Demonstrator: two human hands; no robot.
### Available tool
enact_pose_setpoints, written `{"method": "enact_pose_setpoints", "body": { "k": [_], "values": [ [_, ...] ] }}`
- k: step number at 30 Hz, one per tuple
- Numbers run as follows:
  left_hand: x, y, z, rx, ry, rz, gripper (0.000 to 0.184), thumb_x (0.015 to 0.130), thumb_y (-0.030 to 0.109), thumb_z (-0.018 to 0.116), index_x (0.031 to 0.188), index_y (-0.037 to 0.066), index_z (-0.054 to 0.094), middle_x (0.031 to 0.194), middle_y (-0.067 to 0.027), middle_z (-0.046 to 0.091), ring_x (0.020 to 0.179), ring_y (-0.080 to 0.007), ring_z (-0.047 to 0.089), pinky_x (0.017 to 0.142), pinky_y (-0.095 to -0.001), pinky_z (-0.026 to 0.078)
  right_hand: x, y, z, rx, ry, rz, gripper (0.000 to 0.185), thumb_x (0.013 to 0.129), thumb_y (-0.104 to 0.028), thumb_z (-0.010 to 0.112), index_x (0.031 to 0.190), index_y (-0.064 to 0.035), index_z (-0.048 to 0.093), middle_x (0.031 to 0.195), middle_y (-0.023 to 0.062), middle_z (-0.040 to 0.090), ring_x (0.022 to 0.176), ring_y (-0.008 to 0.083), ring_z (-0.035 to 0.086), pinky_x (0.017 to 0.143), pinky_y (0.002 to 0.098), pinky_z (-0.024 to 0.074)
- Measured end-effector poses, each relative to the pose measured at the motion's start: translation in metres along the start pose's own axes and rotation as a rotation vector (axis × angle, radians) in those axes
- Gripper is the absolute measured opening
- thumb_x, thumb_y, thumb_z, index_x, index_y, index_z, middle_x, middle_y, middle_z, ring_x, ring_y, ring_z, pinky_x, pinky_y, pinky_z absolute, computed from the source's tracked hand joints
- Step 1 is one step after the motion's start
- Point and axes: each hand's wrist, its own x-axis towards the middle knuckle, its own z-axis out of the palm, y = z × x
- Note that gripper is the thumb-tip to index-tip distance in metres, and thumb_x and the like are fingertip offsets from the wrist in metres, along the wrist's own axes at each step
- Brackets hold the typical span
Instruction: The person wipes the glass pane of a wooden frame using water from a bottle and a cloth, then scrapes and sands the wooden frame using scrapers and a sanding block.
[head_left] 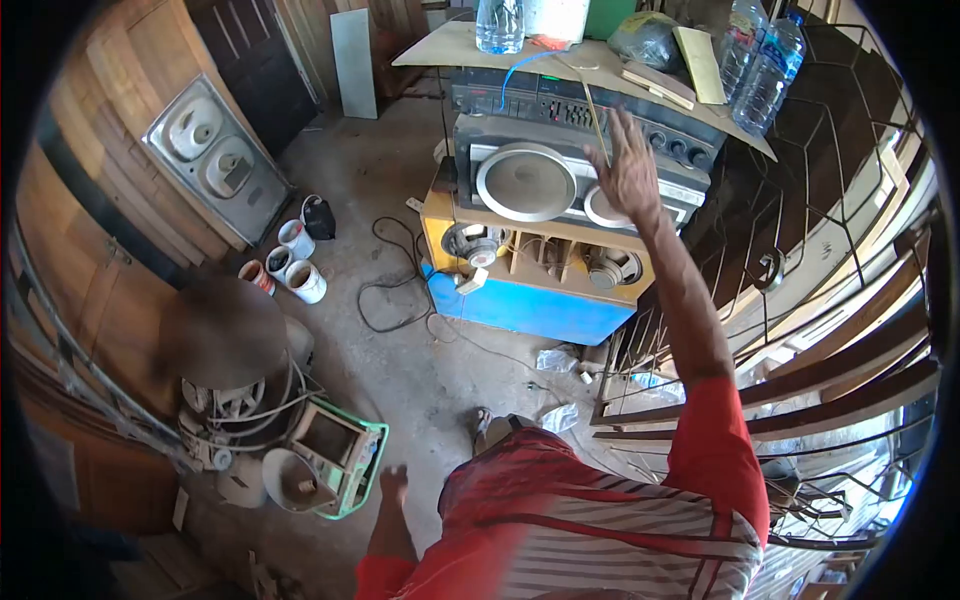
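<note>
My right hand is raised in front of the stacked audio units, its fingers stretched out and spread, with nothing seen in it. Behind it are a stereo with a large round silver-rimmed speaker and a control panel with knobs. Under the stereo stands a yellow and blue speaker box with exposed speaker cones. Low in the view, my left hand hangs over the floor beside the green-framed unit; its fingers are too small and blurred to read.
A board on top carries plastic bottles and a bag. Paint buckets and a black cable lie on the floor. Metal grillwork lines the right side. A sink-like metal panel leans at left.
</note>
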Motion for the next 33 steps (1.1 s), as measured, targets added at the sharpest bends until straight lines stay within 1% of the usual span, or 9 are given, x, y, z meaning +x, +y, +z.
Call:
{"method": "enact_pose_setpoints", "body": {
  "k": [2,4,6,11,20,24,27,30,33],
  "values": [
    [-0.042,-0.008,-0.028,-0.006,-0.18,-0.144,0.019,0.078,0.017,0.077,0.094,0.009,0.072,0.08,-0.0166,0.069,0.076,-0.0389,0.068,0.067,-0.0525,0.053,0.051,0.004,0.009,-0.037,0.083,0.033,0.081,0.102,-0.047,0.064,0.159,0.0023,0.035,0.16,0.029,0.041,0.149,0.0456,0.039,0.119,0.0569,0.0361],
    [-0.07,-0.003,-0.049,-0.915,-0.246,-1.246,0.017,0.077,0.017,0.078,0.089,0.009,0.069,0.079,-0.0151,0.07,0.071,-0.0361,0.068,0.065,-0.0492,0.053,0.086,0.004,0.011,-0.064,0.164,0.028,0.084,0.102,-0.051,0.062,0.161,0.0012,0.033,0.162,0.0279,0.039,0.152,0.0443,0.036,0.12,0.0588,0.0337],
    [-0.102,-0.001,-0.079,-0.121,-0.469,-0.343,0.02,0.083,0.022,0.076,0.088,0.006,0.065,0.08,-0.0171,0.069,0.071,-0.0374,0.067,0.063,-0.0522,0.052,0.105,0.007,0.013,-0.09,0.268,0.013,0.086,0.103,-0.055,0.06,0.162,0.001,0.031,0.164,0.0275,0.037,0.154,0.044,0.033,0.122,0.0591,0.031],
    [-0.103,0.004,-0.067,-0.161,-0.504,-0.592,0.02,0.089,0.025,0.074,0.097,0.008,0.067,0.082,-0.017,0.069,0.073,-0.0395,0.068,0.066,-0.0513,0.055,0.099,0.011,0.038,-0.299,-0.18,0.122,0.075,0.108,-0.057,0.05,0.154,0.0023,0.046,0.152,0.0267,0.053,0.145,0.0427,0.046,0.123,0.0528,0.0303],
    [0.084,-0.067,-0.019,-0.554,-0.254,-0.367,0.013,0.097,0.019,0.068,0.105,0.009,0.069,0.088,-0.0115,0.071,0.074,-0.0341,0.067,0.066,-0.0453,0.056,0.043,-0.071,-0.005,0.053,0.309,-0.002,0.058,0.104,-0.025,0.058,0.152,0.005,0.047,0.14,0.0303,0.058,0.123,0.0468,0.058,0.105,0.0522,0.0432],
    [0.162,-0.12,-0.036,-1.002,-0.416,-0.517,0.014,0.096,0.016,0.068,0.104,0.005,0.069,0.086,-0.0057,0.068,0.074,-0.0214,0.065,0.065,-0.0398,0.053,-0.148,-0.162,0.078,0.395,-0.301,0.531,0.061,0.094,-0.026,0.075,0.144,0.0004,0.053,0.127,0.031,0.062,0.116,0.0511,0.061,0.106,0.0549,0.0482],
    [0.236,-0.143,-0.057,-0.866,-0.627,-0.698,0.016,0.097,0.019,0.067,0.098,0.003,0.069,0.08,-0.0055,0.064,0.068,-0.0168,0.062,0.059,-0.035,0.049,-0.387,-0.207,0.098,0.354,-1.574,0.718,0.057,0.097,-0.046,0.068,0.133,-0.0022,0.064,0.13,0.0263,0.069,0.122,0.0458,0.065,0.102,0.0539,0.0515],
    [0.276,-0.188,-0.051,-0.882,-0.669,-0.584,0.021,0.099,0.022,0.064,0.096,0.002,0.069,0.079,-0.0063,0.064,0.067,-0.0147,0.061,0.059,-0.0327,0.048,-0.624,-0.3,0.001,0.45,-1.157,1.736,0.057,0.097,-0.051,0.068,0.113,0.0027,0.073,0.121,0.0239,0.074,0.119,0.0404,0.068,0.099,0.0495,0.053],
    [0.326,-0.208,-0.05,-0.955,-0.755,-0.684,0.022,0.101,0.025,0.064,0.101,0.003,0.068,0.078,-0.0047,0.063,0.064,-0.0163,0.058,0.058,-0.0358,0.047,-0.725,-0.392,-0.129,0.126,-1.283,1.909,0.047,0.096,-0.045,0.073,0.088,0.0019,0.071,0.087,0.0161,0.075,0.081,0.0298,0.072,0.07,0.0472,0.0562]
  ]
}}
